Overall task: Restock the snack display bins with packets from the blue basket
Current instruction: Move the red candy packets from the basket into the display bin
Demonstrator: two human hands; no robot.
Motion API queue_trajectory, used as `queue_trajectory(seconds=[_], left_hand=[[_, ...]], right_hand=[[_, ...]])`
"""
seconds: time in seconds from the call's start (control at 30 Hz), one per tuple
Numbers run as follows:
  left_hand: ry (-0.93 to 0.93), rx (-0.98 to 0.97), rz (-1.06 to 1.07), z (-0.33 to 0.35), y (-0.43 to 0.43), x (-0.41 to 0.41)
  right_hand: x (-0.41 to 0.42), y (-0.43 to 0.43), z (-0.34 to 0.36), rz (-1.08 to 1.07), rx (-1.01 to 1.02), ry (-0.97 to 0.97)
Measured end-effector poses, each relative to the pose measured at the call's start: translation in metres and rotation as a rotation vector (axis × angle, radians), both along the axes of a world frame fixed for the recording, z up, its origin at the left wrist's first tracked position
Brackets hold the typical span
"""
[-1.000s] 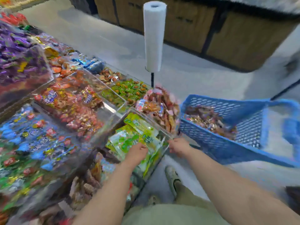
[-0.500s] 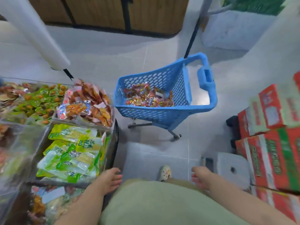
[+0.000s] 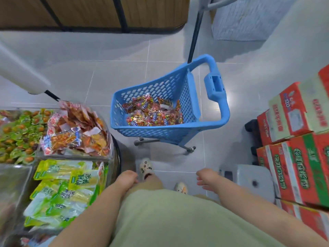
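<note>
Both hands, left [image 3: 127, 179] and right [image 3: 206, 179], empty, grip open; blue perforated plastic basket [image 3: 188, 127] ahead; scoop shiny red snack packets [image 3: 151, 115] two-handed.

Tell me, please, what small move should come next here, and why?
Probably reach the right hand forward into the blue basket for a handful of packets. Both hands look empty, the left hand hanging beside the bin of green packets, and the basket, with packets in it, stands on the floor just ahead of the feet.
</note>
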State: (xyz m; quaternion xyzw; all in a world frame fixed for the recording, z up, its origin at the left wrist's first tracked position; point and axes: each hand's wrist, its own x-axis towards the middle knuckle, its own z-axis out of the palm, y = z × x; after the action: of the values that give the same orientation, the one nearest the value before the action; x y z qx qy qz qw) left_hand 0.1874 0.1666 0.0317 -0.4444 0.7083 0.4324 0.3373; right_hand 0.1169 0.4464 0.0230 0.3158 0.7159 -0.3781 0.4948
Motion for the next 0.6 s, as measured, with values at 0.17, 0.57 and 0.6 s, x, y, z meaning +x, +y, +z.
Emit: queue_trajectory(seconds=[0.17, 0.57, 0.6], left_hand=[[-0.019, 0.031, -0.141, -0.008, -0.038, -0.056], [-0.045, 0.172, -0.011, -0.009, -0.113, -0.194], [-0.043, 0.176, 0.002, -0.011, -0.116, -0.203]], right_hand=[[-0.035, -0.040, 0.002, -0.004, 0.025, -0.001], [-0.192, -0.140, 0.027, 0.122, 0.005, 0.247], [-0.204, -0.145, 0.029, 0.139, 0.005, 0.263]])
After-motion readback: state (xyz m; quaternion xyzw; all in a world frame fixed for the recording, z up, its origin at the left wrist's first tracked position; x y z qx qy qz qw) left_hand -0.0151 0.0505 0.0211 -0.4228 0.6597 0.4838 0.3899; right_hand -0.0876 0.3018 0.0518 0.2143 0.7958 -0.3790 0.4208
